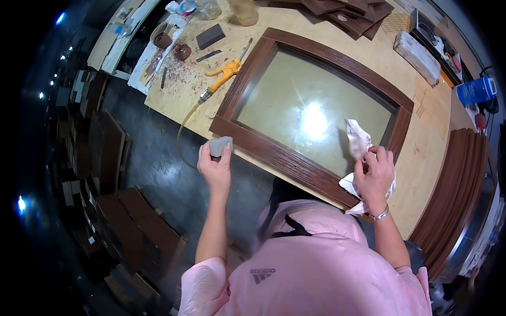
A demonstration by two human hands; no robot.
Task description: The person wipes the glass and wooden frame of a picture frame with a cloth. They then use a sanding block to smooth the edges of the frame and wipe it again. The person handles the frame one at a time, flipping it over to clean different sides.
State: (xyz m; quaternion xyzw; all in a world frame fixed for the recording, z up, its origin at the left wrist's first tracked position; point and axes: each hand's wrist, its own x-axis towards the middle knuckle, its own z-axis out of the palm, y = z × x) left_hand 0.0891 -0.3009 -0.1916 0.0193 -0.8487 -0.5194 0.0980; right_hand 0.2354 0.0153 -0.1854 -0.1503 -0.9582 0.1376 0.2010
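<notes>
A: Start at the hands. What is the left hand [215,167] doing?
B: Grasping a small grey block [221,146] between thumb and fingers, at the near left corner of the brown frame [311,164]. I can't tell whether block and frame touch.
A: And the right hand [376,173]?
B: Its fingers are bent around a crumpled white cloth [359,136] at the frame's near right corner. One end sticks up over the glossy pane [284,97] inside the frame; the rest bunches beneath the hand, over the wood. There's a silver band [380,213] on that wrist.
A: How does the frame lie?
B: Flat on the pale workbench [429,113], right in front of the person, its near side along the bench's edge. A bright light reflects in the pane.
A: What's just beside it?
B: Left of the frame, a yellow air gun [226,73], nozzle close to the wood, with a hose [182,139] running off the bench. Farther left and beyond, a dark rectangular block [211,37].
A: And farther out?
B: Past the frame's far side, overlapping brown wooden pieces [363,17]. To its right, a whitish block [417,58], then a blue container [474,92].
</notes>
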